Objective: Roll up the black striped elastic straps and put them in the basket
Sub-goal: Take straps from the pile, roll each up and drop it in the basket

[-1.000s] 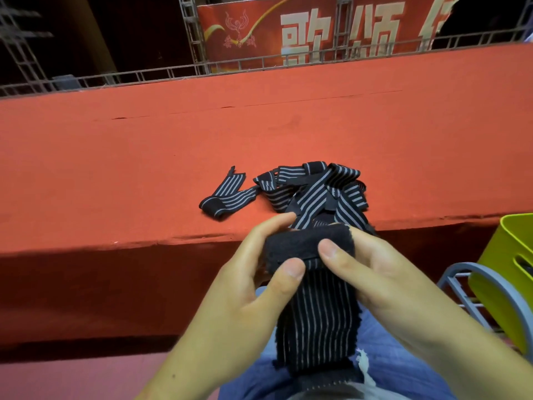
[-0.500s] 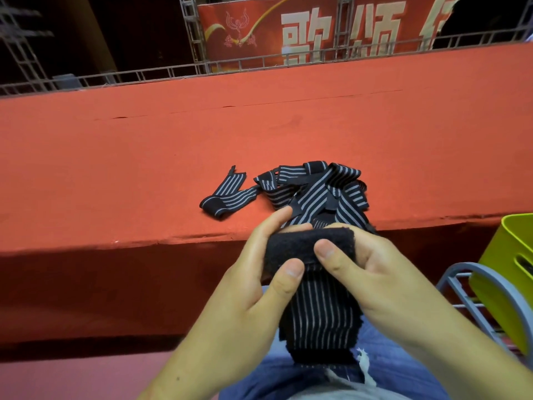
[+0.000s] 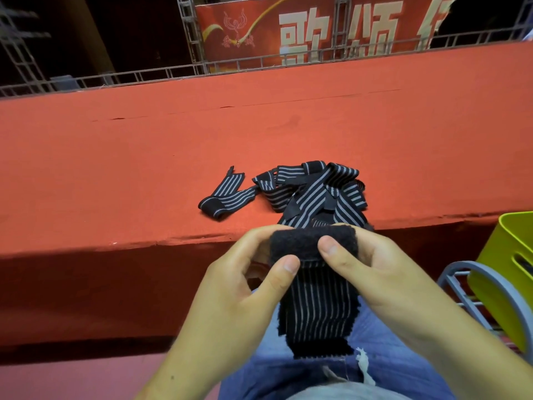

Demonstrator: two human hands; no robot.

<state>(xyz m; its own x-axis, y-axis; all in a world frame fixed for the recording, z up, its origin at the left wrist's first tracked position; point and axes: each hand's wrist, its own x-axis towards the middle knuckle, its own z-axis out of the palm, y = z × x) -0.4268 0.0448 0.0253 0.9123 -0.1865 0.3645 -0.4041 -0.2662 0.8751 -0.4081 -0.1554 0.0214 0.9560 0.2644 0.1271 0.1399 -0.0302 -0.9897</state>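
Note:
A black striped elastic strap (image 3: 317,307) is held between both hands over my lap, its upper end rolled into a thick black wad (image 3: 297,243). My left hand (image 3: 230,298) pinches the roll from the left with its thumb on top. My right hand (image 3: 380,272) grips it from the right, thumb pressing the front. The free end hangs down over my blue jeans. A tangled pile of more striped straps (image 3: 311,194) lies on the red ledge just beyond my hands. The yellow-green basket (image 3: 507,272) stands at the right edge.
The red carpeted ledge (image 3: 144,168) runs across the view, with its front edge right at my hands. A grey wire rack (image 3: 467,290) holds the basket. Metal truss railing (image 3: 259,64) and a red banner stand behind the ledge.
The hanging part of the strap has grown shorter and the roll at the top thicker as both hands turned it. The pile on the ledge has not moved.

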